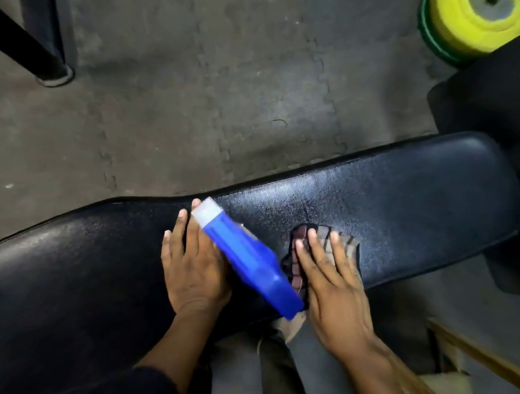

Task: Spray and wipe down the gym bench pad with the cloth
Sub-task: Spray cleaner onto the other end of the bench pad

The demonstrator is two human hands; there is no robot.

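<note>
A long black gym bench pad (404,199) runs across the view from lower left to right. A blue spray bottle (246,257) with a clear cap lies tilted above the pad, and my left hand (190,265) holds it from the left side. My right hand (332,280) presses flat on a dark checked cloth (295,253) on the pad's middle, fingers spread. The pad surface to the right of the cloth looks shiny and speckled with wet droplets.
Grey interlocking floor mats (198,86) lie beyond the bench. A yellow and green weight plate (476,24) stands at the top right beside another black pad (502,99). A black frame leg (27,45) stands at the top left. Wooden pieces (471,356) lie at the lower right.
</note>
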